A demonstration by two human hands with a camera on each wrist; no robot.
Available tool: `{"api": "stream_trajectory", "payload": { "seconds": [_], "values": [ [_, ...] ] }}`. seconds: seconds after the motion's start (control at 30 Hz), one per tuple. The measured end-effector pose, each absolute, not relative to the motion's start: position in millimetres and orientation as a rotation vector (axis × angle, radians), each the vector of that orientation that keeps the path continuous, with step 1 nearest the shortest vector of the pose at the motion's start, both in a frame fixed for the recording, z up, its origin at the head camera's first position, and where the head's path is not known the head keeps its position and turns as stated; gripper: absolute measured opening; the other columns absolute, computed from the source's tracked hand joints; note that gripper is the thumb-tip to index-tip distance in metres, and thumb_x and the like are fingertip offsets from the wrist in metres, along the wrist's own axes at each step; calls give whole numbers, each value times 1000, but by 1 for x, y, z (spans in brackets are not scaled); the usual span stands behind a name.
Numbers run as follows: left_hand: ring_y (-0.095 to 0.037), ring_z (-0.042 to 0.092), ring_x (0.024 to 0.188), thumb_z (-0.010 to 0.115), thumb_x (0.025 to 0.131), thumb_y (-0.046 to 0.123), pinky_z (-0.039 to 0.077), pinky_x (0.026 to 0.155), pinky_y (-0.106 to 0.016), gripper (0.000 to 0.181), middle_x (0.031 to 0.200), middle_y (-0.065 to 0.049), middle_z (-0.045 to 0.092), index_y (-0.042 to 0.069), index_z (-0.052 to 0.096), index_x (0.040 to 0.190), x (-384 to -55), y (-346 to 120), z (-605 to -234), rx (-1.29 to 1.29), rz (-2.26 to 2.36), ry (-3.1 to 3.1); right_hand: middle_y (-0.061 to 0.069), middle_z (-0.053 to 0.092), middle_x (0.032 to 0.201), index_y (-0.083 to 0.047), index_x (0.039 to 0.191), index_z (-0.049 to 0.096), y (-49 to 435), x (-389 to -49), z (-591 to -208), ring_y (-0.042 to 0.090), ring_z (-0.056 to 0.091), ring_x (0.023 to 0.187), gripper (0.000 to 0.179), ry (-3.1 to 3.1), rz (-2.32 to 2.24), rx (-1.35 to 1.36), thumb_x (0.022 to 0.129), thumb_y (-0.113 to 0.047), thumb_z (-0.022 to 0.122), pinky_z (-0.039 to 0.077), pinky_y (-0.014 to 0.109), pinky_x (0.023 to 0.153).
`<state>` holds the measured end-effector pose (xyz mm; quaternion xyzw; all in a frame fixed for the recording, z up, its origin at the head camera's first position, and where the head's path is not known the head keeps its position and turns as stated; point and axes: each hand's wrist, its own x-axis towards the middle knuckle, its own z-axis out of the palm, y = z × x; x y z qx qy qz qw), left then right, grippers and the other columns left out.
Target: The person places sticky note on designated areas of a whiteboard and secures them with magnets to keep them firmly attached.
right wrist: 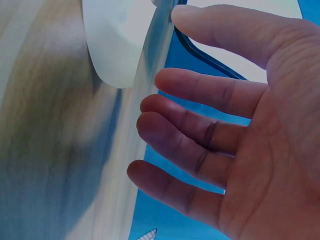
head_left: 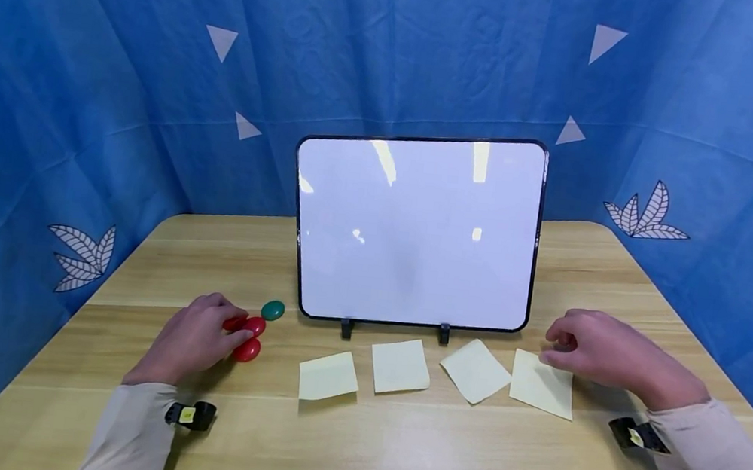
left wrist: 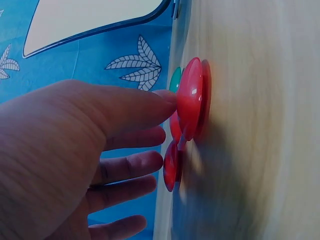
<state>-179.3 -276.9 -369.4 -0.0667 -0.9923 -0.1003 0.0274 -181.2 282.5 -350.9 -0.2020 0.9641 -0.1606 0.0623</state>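
Note:
On the left of the table, my left hand [head_left: 193, 335] reaches over three glossy red button magnets [head_left: 247, 350], and a green one [head_left: 273, 310] sits just beyond them. In the left wrist view, the thumb tip meets the side of the nearest red magnet [left wrist: 191, 97]. The other fingers are spread, their tips close by another red magnet [left wrist: 170, 167]. My right hand [head_left: 599, 355] holds nothing; its loosely bent fingers hover by the upper right corner of the rightmost pale yellow sticky note [head_left: 542, 387].
A whiteboard [head_left: 418, 231] with a black frame stands on small black feet [head_left: 346, 328] at the back middle. Three more sticky notes [head_left: 401, 367] lie in a row before it, the leftmost curling up. Blue curtain [head_left: 394, 47] surrounds the table [head_left: 397, 449] at the back and sides.

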Motion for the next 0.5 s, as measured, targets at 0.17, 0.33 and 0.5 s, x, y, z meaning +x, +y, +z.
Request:
{"api": "stream_trajectory", "payload": {
  "seconds": [0.17,0.33,0.5],
  "values": [
    [-32,54,98,82,84,25,53,77,-48,39,107,-14,60,1,74,114,-177,-279,-369,-211,-363,-3050,-5,57,82,-14,92,75,282,-181,-354,13,51,73,23,2895,-486,-606,84,-34,81,47,32,65],
    [-26,51,92,82,84,33,50,69,-39,39,99,-8,59,6,76,112,-175,-283,-368,-197,-416,-3081,-5,56,81,-16,88,73,282,-181,-357,14,50,73,18,2859,-488,-614,83,-32,81,46,31,65],
    [-25,50,91,82,82,44,49,68,-37,42,97,-5,59,11,77,107,-174,-287,-366,-167,-467,-3133,-4,55,81,-15,89,72,283,-182,-358,14,49,73,19,2849,-475,-630,82,-30,82,45,32,65]
  ]
}}
